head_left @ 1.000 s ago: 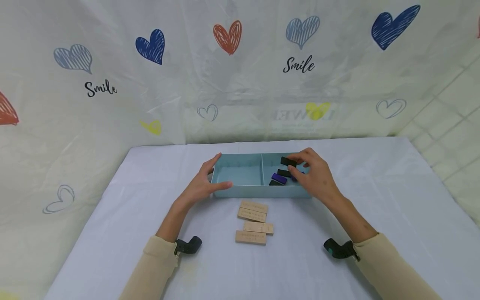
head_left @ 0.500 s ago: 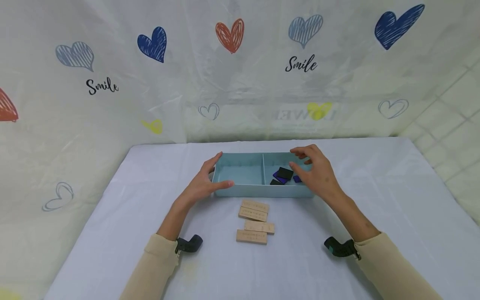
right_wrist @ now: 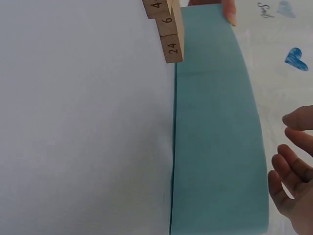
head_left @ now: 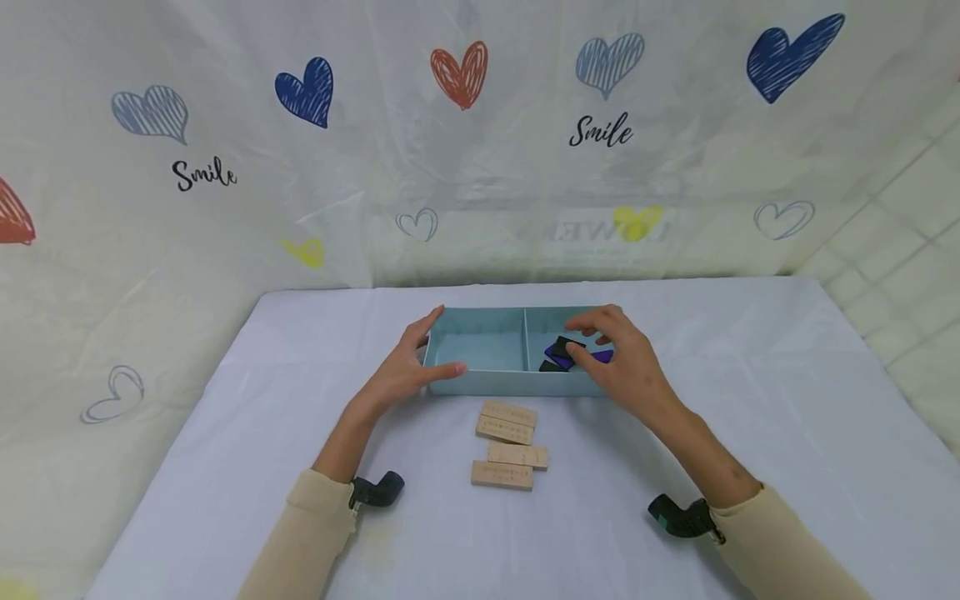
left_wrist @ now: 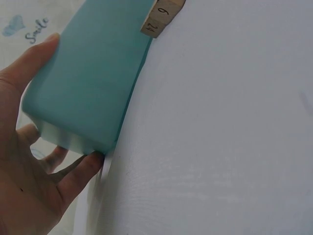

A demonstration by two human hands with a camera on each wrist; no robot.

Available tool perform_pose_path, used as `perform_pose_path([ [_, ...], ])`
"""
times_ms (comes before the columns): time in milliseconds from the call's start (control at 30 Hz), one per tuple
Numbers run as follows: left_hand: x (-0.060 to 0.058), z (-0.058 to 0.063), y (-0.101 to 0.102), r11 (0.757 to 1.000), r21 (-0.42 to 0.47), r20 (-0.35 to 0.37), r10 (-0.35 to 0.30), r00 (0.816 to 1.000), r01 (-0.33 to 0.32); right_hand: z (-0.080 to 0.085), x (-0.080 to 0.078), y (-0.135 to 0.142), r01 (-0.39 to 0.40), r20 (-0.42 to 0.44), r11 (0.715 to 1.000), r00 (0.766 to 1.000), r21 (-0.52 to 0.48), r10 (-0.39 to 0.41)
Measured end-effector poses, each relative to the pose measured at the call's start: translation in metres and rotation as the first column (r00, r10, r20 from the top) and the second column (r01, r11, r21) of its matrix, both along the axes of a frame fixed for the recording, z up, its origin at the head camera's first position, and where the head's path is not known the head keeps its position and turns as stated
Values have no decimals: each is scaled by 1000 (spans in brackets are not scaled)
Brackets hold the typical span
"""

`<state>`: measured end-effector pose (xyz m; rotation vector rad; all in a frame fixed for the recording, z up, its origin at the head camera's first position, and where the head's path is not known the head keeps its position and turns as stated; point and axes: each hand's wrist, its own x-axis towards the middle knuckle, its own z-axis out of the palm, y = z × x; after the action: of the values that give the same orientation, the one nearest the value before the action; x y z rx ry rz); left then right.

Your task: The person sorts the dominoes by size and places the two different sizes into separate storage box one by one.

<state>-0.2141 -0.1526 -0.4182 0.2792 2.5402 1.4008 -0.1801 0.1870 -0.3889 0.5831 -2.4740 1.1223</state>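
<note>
A pale teal two-compartment box (head_left: 472, 383) lies across the table. My left hand (head_left: 397, 367) holds its left end, thumb on the front rim and fingers around the far side and end wall, as the left wrist view also shows. Over the right compartment reaches my right hand (head_left: 630, 358), fingers bent and parted from the thumb. Its thumb tip is beside a black flat piece (head_left: 568, 344); whether they touch is unclear. Under that piece lie a purple piece (head_left: 553, 357) and another black piece (head_left: 552, 367). Part of a further purple piece (head_left: 602, 356) shows behind the hand.
In front of the box lie several wooden blocks (head_left: 502, 475), close together on the white tablecloth (head_left: 585, 517). Side numbers such as 24 and 6 show on wooden blocks (right_wrist: 172, 48) in the right wrist view. A heart-printed curtain (head_left: 510, 167) hangs behind the table.
My right hand has let go of a black piece, which now rests on the pile in the right compartment. The hand then moved left and lower over the pile. My left hand has stayed put.
</note>
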Motion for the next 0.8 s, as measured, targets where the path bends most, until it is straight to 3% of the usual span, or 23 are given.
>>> perform_pose_path([
  [367, 0, 0, 0, 1000, -1, -6, -7, 1000, 7, 5, 17, -8, -15, 19, 1000, 1000, 23, 15],
  [800, 0, 0, 0, 1000, -7, -4, 8, 1000, -8, 6, 39, -21, -109, 15, 993, 994, 47, 109],
])
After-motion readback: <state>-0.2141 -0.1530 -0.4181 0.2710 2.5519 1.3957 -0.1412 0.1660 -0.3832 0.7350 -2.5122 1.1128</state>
